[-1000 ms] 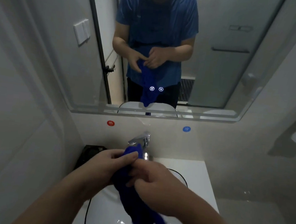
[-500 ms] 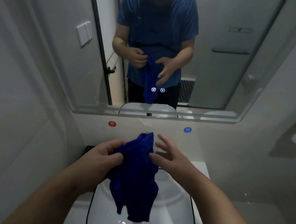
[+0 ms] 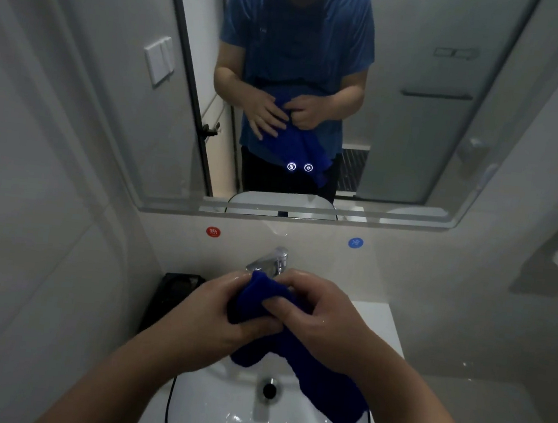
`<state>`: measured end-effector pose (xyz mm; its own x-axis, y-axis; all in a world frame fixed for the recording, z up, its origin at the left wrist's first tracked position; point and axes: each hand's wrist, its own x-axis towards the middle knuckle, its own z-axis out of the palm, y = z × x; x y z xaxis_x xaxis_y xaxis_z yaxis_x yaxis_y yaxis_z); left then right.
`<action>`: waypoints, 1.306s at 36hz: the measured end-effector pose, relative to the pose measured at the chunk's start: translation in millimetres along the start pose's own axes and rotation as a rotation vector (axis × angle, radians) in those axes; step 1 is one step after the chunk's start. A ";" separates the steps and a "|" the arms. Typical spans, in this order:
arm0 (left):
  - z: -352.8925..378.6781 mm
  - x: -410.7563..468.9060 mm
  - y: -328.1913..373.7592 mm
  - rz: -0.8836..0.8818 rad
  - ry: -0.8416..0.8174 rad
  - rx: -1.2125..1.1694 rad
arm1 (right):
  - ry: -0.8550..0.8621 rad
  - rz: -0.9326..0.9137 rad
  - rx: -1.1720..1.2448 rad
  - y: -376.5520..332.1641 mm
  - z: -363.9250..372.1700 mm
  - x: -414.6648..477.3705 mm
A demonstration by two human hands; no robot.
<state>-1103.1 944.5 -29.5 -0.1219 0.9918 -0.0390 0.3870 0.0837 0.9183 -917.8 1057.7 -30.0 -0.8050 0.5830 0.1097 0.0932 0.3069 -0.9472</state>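
A dark blue cloth (image 3: 321, 384) is bunched between both hands above the white sink basin (image 3: 214, 421). My left hand (image 3: 211, 318) grips its upper part from the left, thumb curled over the fabric. My right hand (image 3: 321, 319) wraps round the same bunch from the right, fingers folded over the top. The cloth's loose end hangs down to the right over the basin rim. Both hands look wet.
A chrome faucet (image 3: 270, 262) stands just behind the hands. The drain (image 3: 269, 389) sits in the basin below. A black holder (image 3: 176, 286) is at the left wall. Above is a mirror (image 3: 417, 122) showing a person in a blue shirt.
My right hand, open half a second ago, has closed round the cloth again. The cloth went from hanging spread to bunched, and both hands came down closer to the faucet.
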 end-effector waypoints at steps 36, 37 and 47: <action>-54.2 8.7 -21.6 -0.167 0.653 0.189 | -0.213 0.588 0.735 98.2 -60.2 -38.9; -53.2 7.4 -29.3 -0.236 0.609 0.195 | -0.211 0.610 0.712 98.7 -64.4 -38.9; -34.2 -6.3 -65.7 -0.617 0.351 -0.144 | -0.047 0.829 0.120 81.7 -67.3 -35.5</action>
<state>-1159.0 929.4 -76.1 -0.5750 0.6763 -0.4604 0.0314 0.5805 0.8137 -842.2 1112.6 -90.9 -0.5274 0.5516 -0.6461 0.6046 -0.2906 -0.7416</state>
